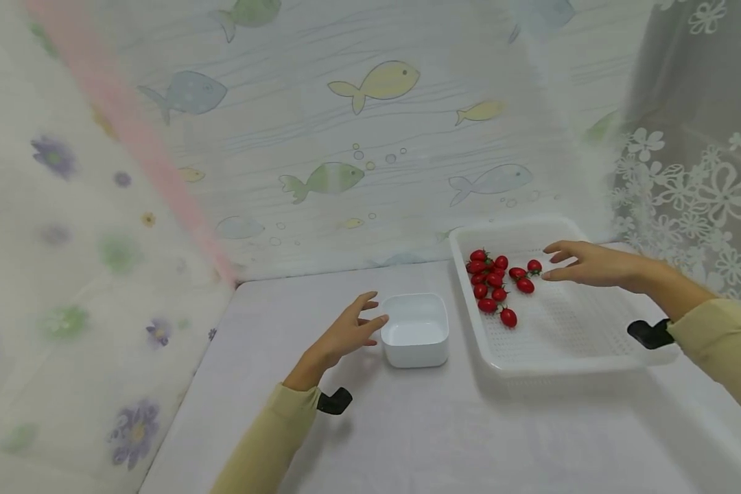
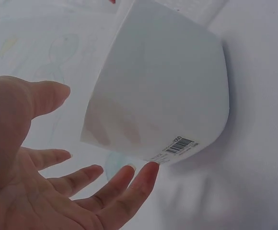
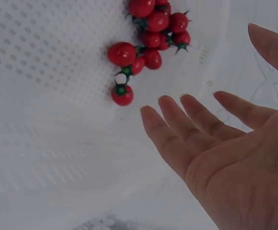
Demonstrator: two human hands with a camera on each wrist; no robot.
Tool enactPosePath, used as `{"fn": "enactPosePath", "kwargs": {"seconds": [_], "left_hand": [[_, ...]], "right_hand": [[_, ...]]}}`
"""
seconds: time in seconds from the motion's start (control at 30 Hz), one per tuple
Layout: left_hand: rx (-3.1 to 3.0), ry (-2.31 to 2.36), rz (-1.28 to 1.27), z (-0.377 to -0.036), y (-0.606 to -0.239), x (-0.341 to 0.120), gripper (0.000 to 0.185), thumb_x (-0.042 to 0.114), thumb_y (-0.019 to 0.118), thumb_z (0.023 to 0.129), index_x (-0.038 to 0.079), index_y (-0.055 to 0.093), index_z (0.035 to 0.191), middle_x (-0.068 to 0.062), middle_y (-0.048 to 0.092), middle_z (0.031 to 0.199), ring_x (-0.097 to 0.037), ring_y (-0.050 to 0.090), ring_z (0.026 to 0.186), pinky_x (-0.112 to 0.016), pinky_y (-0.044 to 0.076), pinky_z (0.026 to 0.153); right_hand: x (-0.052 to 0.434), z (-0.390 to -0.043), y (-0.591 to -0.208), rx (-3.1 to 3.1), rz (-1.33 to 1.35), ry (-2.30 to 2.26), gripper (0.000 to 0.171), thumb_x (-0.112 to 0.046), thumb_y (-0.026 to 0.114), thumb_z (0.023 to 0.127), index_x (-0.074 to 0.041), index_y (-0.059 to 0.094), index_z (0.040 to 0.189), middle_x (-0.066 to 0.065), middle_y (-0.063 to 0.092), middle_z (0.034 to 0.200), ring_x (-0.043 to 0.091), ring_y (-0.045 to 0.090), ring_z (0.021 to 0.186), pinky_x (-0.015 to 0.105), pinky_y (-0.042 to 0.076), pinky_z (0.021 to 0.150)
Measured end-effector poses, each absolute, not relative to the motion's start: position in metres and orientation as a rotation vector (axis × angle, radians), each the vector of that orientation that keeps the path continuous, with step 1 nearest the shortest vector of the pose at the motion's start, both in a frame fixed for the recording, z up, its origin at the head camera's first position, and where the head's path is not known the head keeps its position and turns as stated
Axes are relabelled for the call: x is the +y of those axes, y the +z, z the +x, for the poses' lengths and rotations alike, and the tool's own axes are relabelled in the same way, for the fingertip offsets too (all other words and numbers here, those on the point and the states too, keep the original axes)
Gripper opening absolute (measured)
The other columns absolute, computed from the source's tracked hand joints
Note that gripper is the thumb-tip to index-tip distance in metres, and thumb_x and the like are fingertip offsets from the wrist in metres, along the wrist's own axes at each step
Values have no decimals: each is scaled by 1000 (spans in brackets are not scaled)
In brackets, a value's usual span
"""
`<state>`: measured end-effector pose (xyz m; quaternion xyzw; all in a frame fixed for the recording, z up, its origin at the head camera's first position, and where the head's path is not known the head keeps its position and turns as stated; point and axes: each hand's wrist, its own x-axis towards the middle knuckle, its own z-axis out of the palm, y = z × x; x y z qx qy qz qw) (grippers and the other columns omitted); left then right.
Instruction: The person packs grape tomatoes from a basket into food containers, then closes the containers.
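Fish-print backdrop behind my white table (image 1: 407, 425), my left hand (image 1: 344, 334) spread loosely, empty, fingertips just beside the square white bowl (image 1: 415, 329), my right hand (image 1: 583, 264) flat, fingers extended, empty, hovering over the perforated tray (image 1: 562, 329), cherry tomatoes (image 1: 497, 285) just off its fingertips

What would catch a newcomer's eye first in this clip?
The cluster of red tomatoes at the left end of the white tray stands out most. The open right hand hovers beside them, while the open left hand reaches towards the empty white bowl left of the tray.
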<state>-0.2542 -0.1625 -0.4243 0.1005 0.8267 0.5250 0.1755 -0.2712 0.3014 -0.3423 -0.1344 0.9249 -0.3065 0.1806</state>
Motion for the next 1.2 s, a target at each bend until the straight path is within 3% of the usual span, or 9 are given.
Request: {"fn": "enactPosePath", "kwargs": {"seconds": [0.2, 0.53, 0.9, 1.2], "left_hand": [[2314, 1516, 268, -253, -427, -155, 69, 33, 63, 103, 19, 28, 161, -14, 32, 162, -37, 50, 134, -38, 63, 85], [2296, 1562, 217, -256, -431, -153, 61, 21, 59, 104, 15, 33, 159, -20, 34, 159, -39, 56, 124, -40, 65, 76], [2286, 1577, 243, -252, -432, -149, 49, 11, 54, 103, 11, 45, 151, -21, 43, 151, -35, 62, 112, -42, 65, 70], [2317, 1553, 277, -255, -429, -145, 47, 7, 51, 101, 9, 49, 147, -23, 46, 146, -34, 64, 106, -43, 66, 68]], "right_hand": [[296, -281, -354, 2527, -385, -922, 80, -46, 64, 100, 6, 33, 151, 37, 37, 150, 51, 47, 132, 61, 50, 103], [281, -293, -375, 2409, -363, -922, 73, -35, 67, 100, 12, 37, 146, 37, 42, 146, 51, 47, 131, 61, 53, 100], [263, -303, -402, 2287, -332, -944, 59, -21, 73, 95, 11, 47, 138, 28, 55, 134, 38, 60, 119, 61, 55, 96], [257, -301, -407, 2262, -331, -987, 53, -16, 74, 94, 11, 53, 134, 20, 65, 123, 34, 65, 112, 55, 59, 92]]}}
